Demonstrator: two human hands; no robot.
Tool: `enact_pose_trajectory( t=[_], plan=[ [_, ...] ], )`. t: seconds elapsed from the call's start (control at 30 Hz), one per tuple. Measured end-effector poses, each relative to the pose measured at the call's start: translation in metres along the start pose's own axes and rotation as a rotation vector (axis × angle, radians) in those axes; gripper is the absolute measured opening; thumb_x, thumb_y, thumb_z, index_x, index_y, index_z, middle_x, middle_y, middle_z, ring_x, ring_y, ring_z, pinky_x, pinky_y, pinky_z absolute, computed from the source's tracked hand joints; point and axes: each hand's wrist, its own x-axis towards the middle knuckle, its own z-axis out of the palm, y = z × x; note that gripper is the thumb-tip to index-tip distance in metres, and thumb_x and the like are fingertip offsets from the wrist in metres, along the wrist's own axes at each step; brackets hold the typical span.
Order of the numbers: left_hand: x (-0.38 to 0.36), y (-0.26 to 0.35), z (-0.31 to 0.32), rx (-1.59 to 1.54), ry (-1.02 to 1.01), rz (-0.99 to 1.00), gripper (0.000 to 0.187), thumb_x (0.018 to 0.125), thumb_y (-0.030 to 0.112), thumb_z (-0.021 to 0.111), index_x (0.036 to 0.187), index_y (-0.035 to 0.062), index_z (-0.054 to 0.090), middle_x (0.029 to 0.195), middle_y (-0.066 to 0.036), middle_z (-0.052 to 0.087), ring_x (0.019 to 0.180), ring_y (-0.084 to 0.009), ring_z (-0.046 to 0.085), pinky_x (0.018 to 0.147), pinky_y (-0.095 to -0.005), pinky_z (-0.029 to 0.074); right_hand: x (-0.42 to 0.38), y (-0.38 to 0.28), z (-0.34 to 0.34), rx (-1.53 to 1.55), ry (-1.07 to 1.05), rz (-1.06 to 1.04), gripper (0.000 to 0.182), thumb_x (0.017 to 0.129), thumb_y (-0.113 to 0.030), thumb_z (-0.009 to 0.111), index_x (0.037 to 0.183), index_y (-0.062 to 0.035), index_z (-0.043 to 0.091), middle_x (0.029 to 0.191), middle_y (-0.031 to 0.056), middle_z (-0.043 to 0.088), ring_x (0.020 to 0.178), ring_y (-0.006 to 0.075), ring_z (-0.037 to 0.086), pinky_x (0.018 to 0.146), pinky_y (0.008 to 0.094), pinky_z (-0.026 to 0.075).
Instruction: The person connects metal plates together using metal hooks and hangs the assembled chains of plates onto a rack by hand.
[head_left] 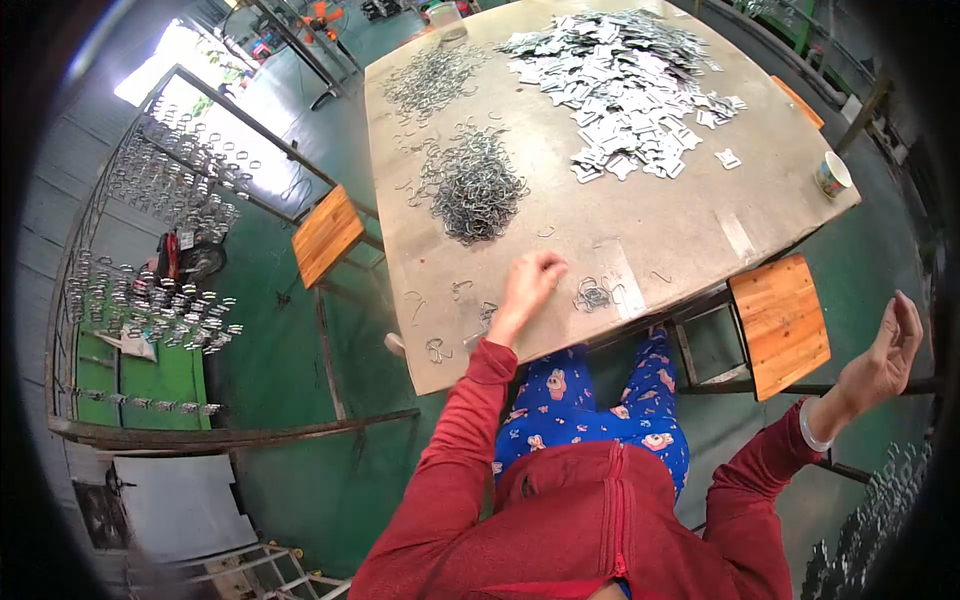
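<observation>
My left hand (535, 288) hovers at the near part of the table (690, 225), its fingers curled together; whatever they may hold is too small to make out. Just right of it lies a small cluster of bent wire pieces (594, 293). Behind it is a dark heap of bent metal wire pieces (475, 192). Off the table's right side, my right hand (882, 358) is raised with fingers extended and slightly bent, nothing visible in them. Below that hand, shiny metal loops (880, 520) hang at the lower right edge.
A big pile of flat metal plates (630, 100) covers the far table, near a looser wire pile (435, 80) and a paper cup (833, 175). Wooden stools stand left (328, 235) and right (780, 325). A metal rack (62, 425) with hanging loops fills the left.
</observation>
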Motion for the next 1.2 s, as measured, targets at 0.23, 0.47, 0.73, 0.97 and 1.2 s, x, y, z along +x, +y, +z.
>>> enact_pose_trajectory(
  t=[0.23,0.47,0.73,0.97,1.2],
  plan=[
    [0.050,-0.016,-0.014,0.494,0.211,0.217,0.011,0.074,0.015,0.068,0.081,0.0063,0.069,0.079,-0.011,0.059,0.080,-0.0288,0.057,0.072,-0.0381,0.047,-0.021,0.032,0.026,0.035,-0.271,0.094,0.014,0.086,0.006,0.053,0.095,0.0026,0.062,0.103,0.0060,0.057,0.094,0.0133,0.055,0.084,0.0251,0.044],
    [0.053,-0.021,-0.004,0.613,0.153,0.293,0.007,0.082,0.007,0.057,0.082,0.0008,0.053,0.080,-0.015,0.055,0.083,-0.0319,0.055,0.072,-0.0416,0.045,-0.035,0.063,0.072,-0.028,-0.539,0.167,0.015,0.082,0.007,0.053,0.093,0.0013,0.062,0.097,0.0067,0.058,0.089,0.0138,0.056,0.078,0.0245,0.045],
    [0.016,0.020,-0.001,0.072,0.308,0.000,0.015,0.092,0.007,0.046,0.095,-0.0009,0.058,0.078,-0.015,0.056,0.070,-0.0264,0.056,0.064,-0.0354,0.044,-0.123,0.133,0.254,0.147,-1.092,0.053,0.020,0.081,-0.006,0.055,0.098,-0.0038,0.064,0.091,0.0136,0.062,0.086,0.0278,0.058,0.078,0.0357,0.046],
    [-0.037,0.098,0.019,-0.726,0.052,-0.262,0.018,0.093,0.013,0.052,0.100,-0.0022,0.059,0.078,-0.003,0.059,0.073,-0.0109,0.058,0.071,-0.0236,0.048,-0.142,0.100,0.356,-0.164,-1.336,-0.498,0.013,0.072,0.001,0.054,0.081,-0.0045,0.061,0.096,0.0150,0.056,0.096,0.0355,0.052,0.082,0.0437,0.046],
    [-0.047,0.095,-0.012,-0.724,-0.064,-0.147,0.022,0.091,0.014,0.057,0.102,-0.0045,0.059,0.092,-0.005,0.062,0.084,-0.0099,0.057,0.077,-0.0242,0.046,-0.129,0.095,0.335,-0.153,-1.400,-0.422,0.019,0.063,-0.004,0.067,0.077,-0.0007,0.056,0.082,0.0176,0.056,0.081,0.0343,0.056,0.068,0.0411,0.046]
  ],
)
